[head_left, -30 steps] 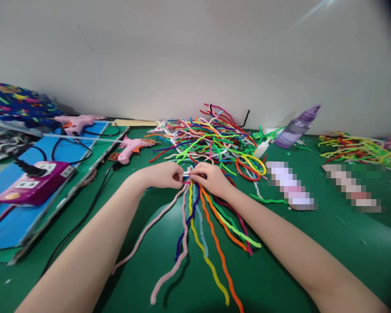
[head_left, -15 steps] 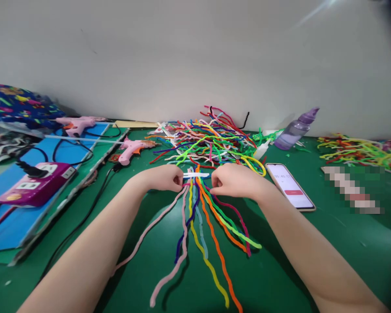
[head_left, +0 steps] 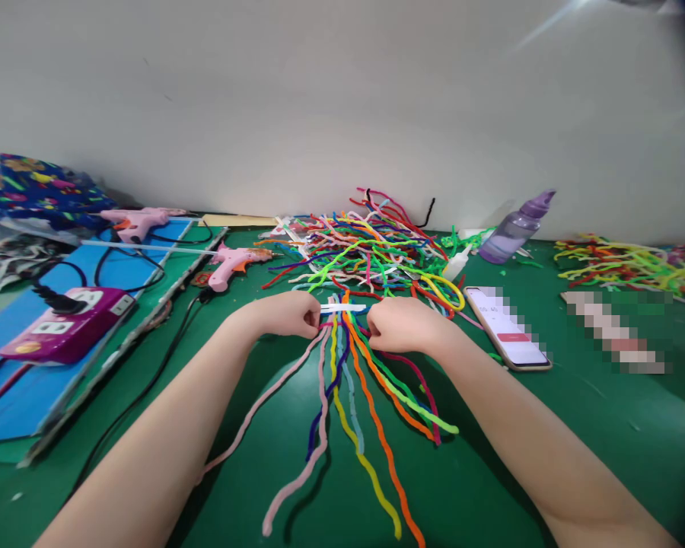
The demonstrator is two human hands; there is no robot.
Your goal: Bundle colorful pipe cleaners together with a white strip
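Note:
Several fuzzy craft stems fan out toward me on the green table, among them a pink stem (head_left: 323,415), a yellow stem (head_left: 371,476) and an orange stem (head_left: 383,438). A white strip (head_left: 343,308) lies across their far ends. My left hand (head_left: 290,313) is closed at the left end of the strip, fingertips beside a crimson stem. On the right, my right hand (head_left: 403,323) is closed at the other side of the bundle, near the crimson stem (head_left: 419,373). What the fingers of either hand pinch is too hidden to make out.
Behind the hands lies a pile of colored stems (head_left: 371,243). Pink glue guns (head_left: 231,266) and a purple power strip (head_left: 68,327) with cords are at left. A phone (head_left: 514,339), a purple bottle (head_left: 511,234) and more stems (head_left: 622,262) are at right.
My right hand has shifted slightly left and down, uncovering more stems behind it. My left hand and the fanned stems look nearly the same.

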